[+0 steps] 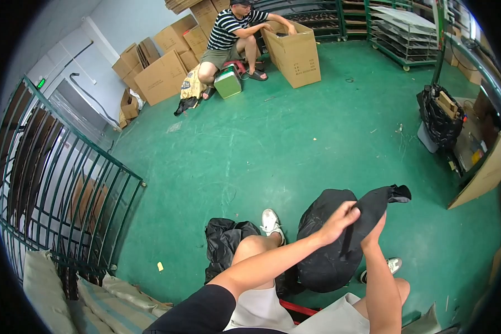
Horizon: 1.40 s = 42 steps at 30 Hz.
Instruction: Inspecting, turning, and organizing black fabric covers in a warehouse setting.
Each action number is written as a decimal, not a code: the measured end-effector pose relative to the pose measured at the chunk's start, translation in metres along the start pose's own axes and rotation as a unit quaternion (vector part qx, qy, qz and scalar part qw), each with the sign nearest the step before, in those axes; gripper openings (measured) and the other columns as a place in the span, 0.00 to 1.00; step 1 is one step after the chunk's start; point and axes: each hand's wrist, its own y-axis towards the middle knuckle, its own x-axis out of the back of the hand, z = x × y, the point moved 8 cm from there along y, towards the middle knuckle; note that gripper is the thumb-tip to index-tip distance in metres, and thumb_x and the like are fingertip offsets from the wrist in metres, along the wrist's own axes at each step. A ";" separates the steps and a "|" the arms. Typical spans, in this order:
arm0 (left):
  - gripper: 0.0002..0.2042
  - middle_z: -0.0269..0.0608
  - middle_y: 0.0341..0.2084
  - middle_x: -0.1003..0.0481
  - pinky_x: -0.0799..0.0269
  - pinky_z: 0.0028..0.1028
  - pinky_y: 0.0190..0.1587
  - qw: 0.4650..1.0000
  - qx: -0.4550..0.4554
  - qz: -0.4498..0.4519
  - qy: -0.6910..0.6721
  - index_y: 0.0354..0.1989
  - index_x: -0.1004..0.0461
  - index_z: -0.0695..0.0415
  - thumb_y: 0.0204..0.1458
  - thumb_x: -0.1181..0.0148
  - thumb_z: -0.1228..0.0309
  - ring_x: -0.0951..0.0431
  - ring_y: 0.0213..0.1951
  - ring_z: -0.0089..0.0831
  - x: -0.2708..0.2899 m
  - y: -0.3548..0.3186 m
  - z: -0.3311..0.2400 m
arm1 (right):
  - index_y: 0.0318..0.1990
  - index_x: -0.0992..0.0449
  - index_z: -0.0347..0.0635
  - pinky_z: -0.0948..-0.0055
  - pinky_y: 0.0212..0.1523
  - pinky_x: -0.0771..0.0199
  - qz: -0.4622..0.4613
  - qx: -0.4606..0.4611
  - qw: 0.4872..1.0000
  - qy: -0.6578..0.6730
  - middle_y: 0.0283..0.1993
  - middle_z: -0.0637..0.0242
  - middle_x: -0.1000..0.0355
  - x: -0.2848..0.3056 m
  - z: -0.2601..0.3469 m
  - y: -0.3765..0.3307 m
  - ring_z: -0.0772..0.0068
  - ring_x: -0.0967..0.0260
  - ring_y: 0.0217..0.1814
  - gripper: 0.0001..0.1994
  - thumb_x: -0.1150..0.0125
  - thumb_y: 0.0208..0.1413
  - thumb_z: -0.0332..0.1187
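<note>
My left hand (340, 220) pinches the edge of a black fabric piece (376, 201) that I hold up over my knees. My right hand (373, 232) grips the same black piece from below, partly hidden under it. Behind it a large black bag (323, 261) full of dark material rests between my legs. A second crumpled black bag (224, 243) lies on the green floor beside my left knee. My white shoes (271, 221) rest on the floor.
A person in a striped shirt (231, 30) sits at the back by an open cardboard box (296, 54); more boxes (160, 75) are stacked against the wall. A green metal rack (55, 183) stands at left, a wheeled shelf cart (401, 33) far right, a black bundle (440, 114) by it.
</note>
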 end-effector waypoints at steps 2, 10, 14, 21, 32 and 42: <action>0.31 0.45 0.58 0.37 0.43 0.31 0.63 0.996 0.041 0.075 0.015 0.62 0.41 0.65 0.57 0.40 0.56 0.38 0.60 0.29 -0.022 -0.012 0.003 | 0.40 0.26 0.38 0.55 0.46 0.34 -0.050 0.270 0.855 -0.440 0.38 0.60 0.28 -0.041 0.096 -0.029 0.51 0.33 0.44 0.11 0.49 0.54 0.34; 0.17 0.36 0.46 0.25 0.32 0.23 0.51 0.995 0.069 -0.060 -0.034 0.53 0.29 0.65 0.59 0.42 0.68 0.27 0.46 0.21 0.014 0.007 0.022 | 0.31 0.25 0.35 0.66 0.35 0.32 -0.138 0.057 0.944 -0.295 0.27 0.60 0.27 0.002 0.070 -0.009 0.63 0.31 0.30 0.07 0.36 0.50 0.30; 0.17 0.39 0.37 0.21 0.27 0.29 0.45 0.965 0.136 -0.168 -0.152 0.44 0.24 0.62 0.62 0.48 0.59 0.22 0.38 0.28 0.057 0.012 0.015 | 0.40 0.23 0.34 0.72 0.40 0.30 -0.190 0.036 0.981 -0.013 0.38 0.70 0.25 0.028 0.074 0.001 0.78 0.31 0.37 0.09 0.40 0.59 0.32; 0.31 0.52 0.51 0.26 0.30 0.41 0.57 0.922 0.127 -0.138 -0.338 0.57 0.32 0.62 0.62 0.61 0.45 0.24 0.50 0.47 0.070 0.021 -0.026 | 0.48 0.25 0.32 0.74 0.53 0.36 -0.253 0.023 0.965 0.069 0.46 0.66 0.25 0.060 0.088 -0.004 0.73 0.31 0.47 0.14 0.39 0.58 0.32; 0.27 0.47 0.54 0.28 0.37 0.40 0.62 0.920 0.071 -0.179 -0.343 0.55 0.31 0.61 0.62 0.60 0.50 0.28 0.55 0.42 0.075 0.018 -0.055 | 0.46 0.26 0.36 0.75 0.49 0.34 -0.186 -0.037 0.971 0.145 0.42 0.68 0.26 0.043 0.081 0.009 0.76 0.31 0.45 0.12 0.38 0.54 0.27; 0.20 0.40 0.42 0.21 0.28 0.31 0.49 0.924 0.092 -0.157 -0.335 0.46 0.24 0.60 0.59 0.51 0.55 0.22 0.41 0.34 0.093 0.023 0.005 | 0.58 0.33 0.32 0.67 0.60 0.38 -0.105 -0.144 0.979 -0.098 0.55 0.56 0.29 0.036 0.048 0.002 0.64 0.33 0.58 0.25 0.37 0.52 0.31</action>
